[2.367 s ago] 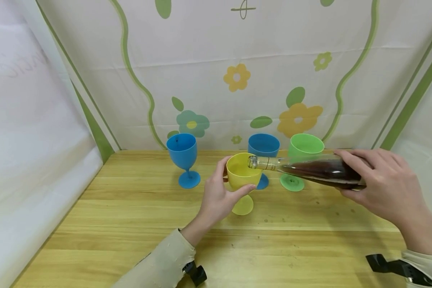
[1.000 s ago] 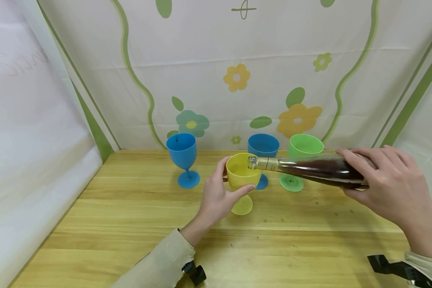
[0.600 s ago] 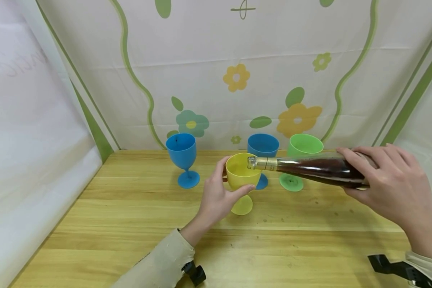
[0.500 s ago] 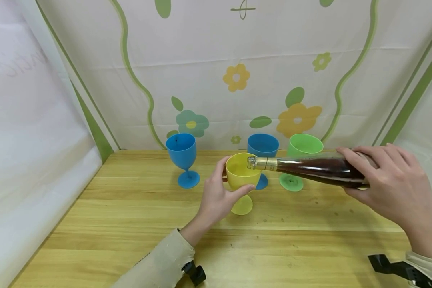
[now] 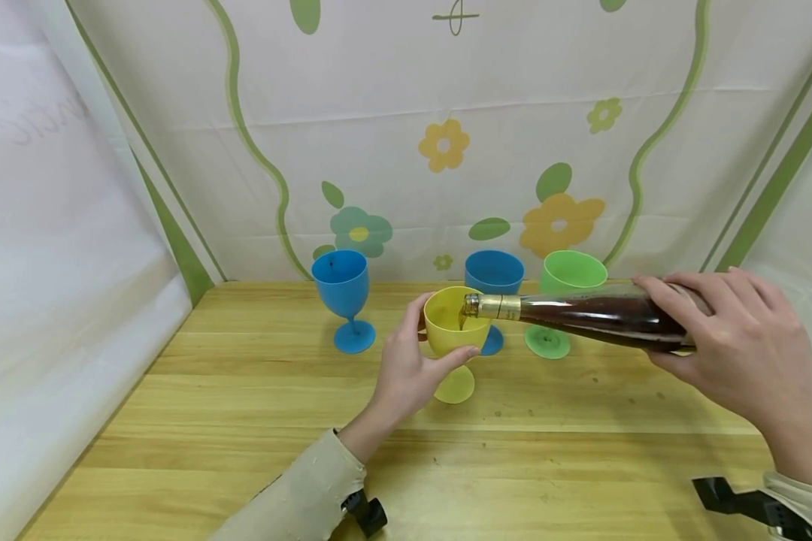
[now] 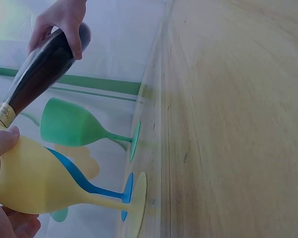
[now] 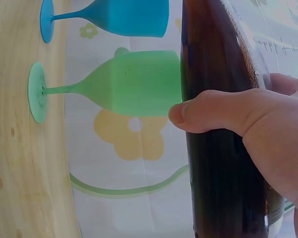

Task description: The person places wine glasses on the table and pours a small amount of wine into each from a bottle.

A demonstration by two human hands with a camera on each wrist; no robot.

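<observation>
A: Head view first: why is the left hand (image 5: 406, 368) wrapped round the yellow goblet (image 5: 449, 323)?

B: To steady it, I'd say. Thumb and fingers curl round the bowl, a grip clenched on the cup while its foot rests on the tabletop (image 5: 243, 421), so the cup cannot tip as liquid lands

A: And the right hand (image 5: 737, 353)?

B: Its grip is closed round the fat end of the dark bottle (image 5: 582, 315), held nearly level with the neck just over the yellow rim. A thin brown stream runs from the mouth into the bowl; the slight tilt likely keeps the flow slow

A: The other cups?

B: A blue goblet (image 5: 340, 282) stands apart at the left; another blue goblet (image 5: 494, 274) and a green goblet (image 5: 571, 278) stand just behind the bottle, upright near the flowered backdrop (image 5: 446, 143), out of the pour's way
</observation>
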